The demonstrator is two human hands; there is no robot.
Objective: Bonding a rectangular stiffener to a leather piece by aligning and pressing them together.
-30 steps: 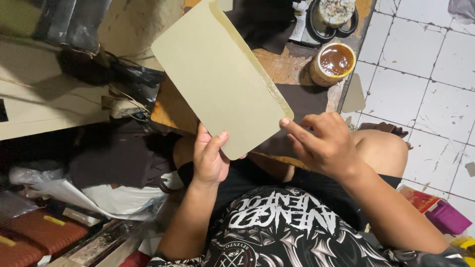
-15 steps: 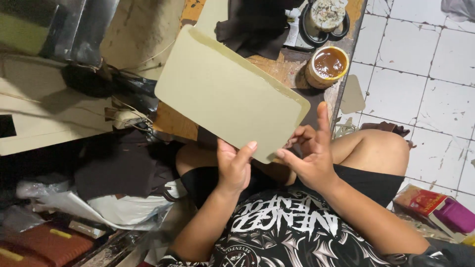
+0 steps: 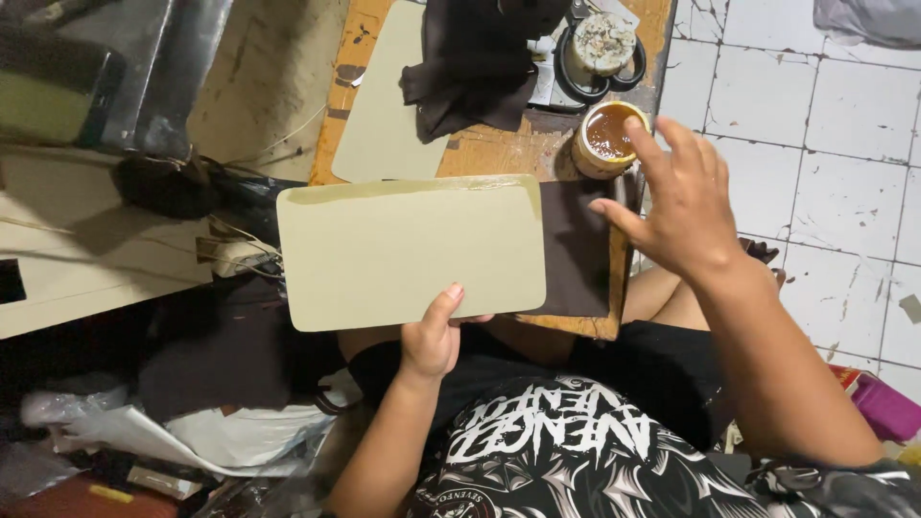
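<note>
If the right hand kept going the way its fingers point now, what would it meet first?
Most likely the open tin of brown paste on the wooden board: the right hand is open, fingers aimed up and left at it. How far above the tin it is, I cannot tell.

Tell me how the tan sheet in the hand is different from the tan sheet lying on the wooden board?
The held sheet is gripped at its bottom edge by the left hand and shows whole; the lying sheet rests on the wooden board, partly covered by a dark cloth. The held sheet lies wide, with a darker strip along its top edge; the lying sheet runs lengthwise away. Both are pale tan with rounded corners.
</note>
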